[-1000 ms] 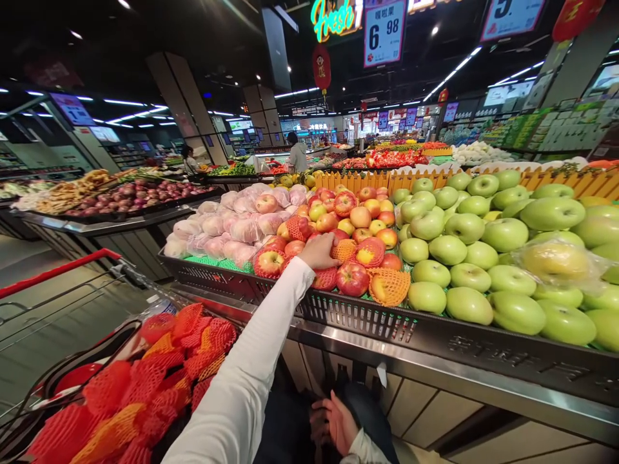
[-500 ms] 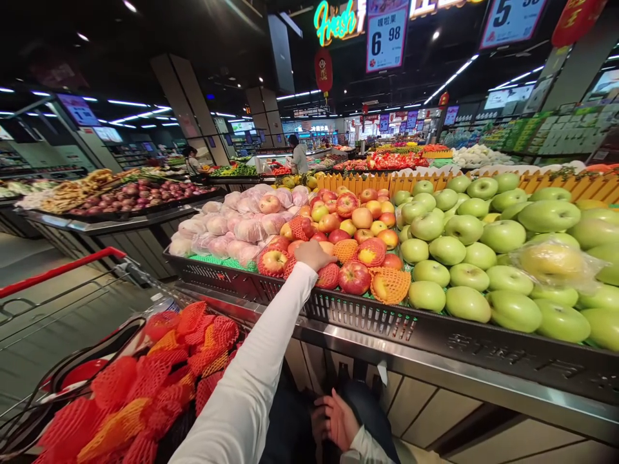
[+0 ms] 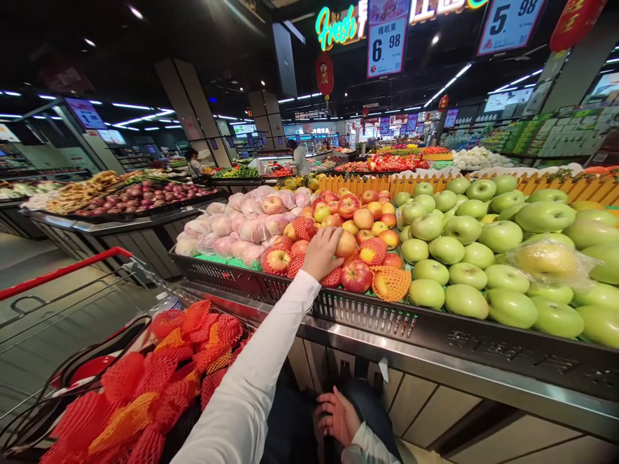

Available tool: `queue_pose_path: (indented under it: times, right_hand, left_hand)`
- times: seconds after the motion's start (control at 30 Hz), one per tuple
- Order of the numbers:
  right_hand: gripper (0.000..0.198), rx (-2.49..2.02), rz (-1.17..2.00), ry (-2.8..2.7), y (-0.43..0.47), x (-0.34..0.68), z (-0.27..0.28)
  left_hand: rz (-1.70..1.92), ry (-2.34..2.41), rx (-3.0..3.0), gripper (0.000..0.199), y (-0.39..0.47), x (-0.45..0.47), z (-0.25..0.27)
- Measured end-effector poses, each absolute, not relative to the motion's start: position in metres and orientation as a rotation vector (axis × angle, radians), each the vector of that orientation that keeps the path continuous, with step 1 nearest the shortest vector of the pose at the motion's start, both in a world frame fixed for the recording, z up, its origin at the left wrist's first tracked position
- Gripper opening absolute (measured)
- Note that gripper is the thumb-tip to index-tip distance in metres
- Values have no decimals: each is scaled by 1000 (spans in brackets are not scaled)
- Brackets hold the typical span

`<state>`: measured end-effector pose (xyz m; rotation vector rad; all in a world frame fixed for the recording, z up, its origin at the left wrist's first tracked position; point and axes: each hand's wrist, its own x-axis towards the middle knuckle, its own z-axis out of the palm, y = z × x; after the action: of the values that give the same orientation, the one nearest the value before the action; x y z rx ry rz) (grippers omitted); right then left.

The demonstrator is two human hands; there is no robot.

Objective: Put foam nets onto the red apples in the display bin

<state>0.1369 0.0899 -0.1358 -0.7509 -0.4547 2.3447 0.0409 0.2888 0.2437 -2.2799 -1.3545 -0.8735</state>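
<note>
My left hand (image 3: 323, 252) is stretched out over the pile of red apples, its fingers curled around a bare yellow-red apple (image 3: 346, 244). Next to it lie a large red apple (image 3: 356, 276), an apple in an orange foam net (image 3: 391, 283) and another in a red foam net (image 3: 277, 260). Down near my lap hangs my right hand (image 3: 340, 415), fingers loosely apart, holding nothing. Part of its fingers is in shadow.
The black display tray (image 3: 367, 312) also bears green apples (image 3: 467, 301) and pale wrapped fruit (image 3: 229, 227). At left stands a shopping cart with a red handle (image 3: 65, 273). A heap of red and orange foam nets (image 3: 159, 370) lies below it, left of my arm.
My left hand has moved slightly right and up and now grips a bare apple. My right hand stays low, almost unmoved. The view has shifted a little.
</note>
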Motion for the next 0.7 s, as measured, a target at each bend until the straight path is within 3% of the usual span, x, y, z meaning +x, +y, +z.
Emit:
queue_pose_path:
  times: [0.13, 0.3, 0.4, 0.5, 0.6, 0.67, 0.7]
  right_hand:
    - [63, -759, 2340, -455, 90, 137, -136]
    - [64, -748, 2326, -472, 90, 138, -140]
    - [65, -718, 2328, -471, 90, 138, -142]
    - [68, -678, 2332, -437, 90, 138, -146]
    - [72, -669, 2316, -378, 90, 140, -149]
    - [73, -693, 2279, -317, 90, 142, -146]
    - [75, -706, 2272, -294, 90, 143, -144]
  left_hand:
    - [-838, -1386, -2286, 71, 288, 41, 247]
    - [-1195, -1327, -2015, 60, 269, 39, 229]
    - [-1417, -1150, -1913, 58, 238, 34, 199]
    - [-1472, -885, -2177, 52, 194, 29, 150]
    - [-1156, -939, -2662, 29, 147, 24, 91]
    - [-676, -1096, -2978, 33, 122, 19, 52]
    - [-427, -1150, -3080, 44, 112, 16, 34]
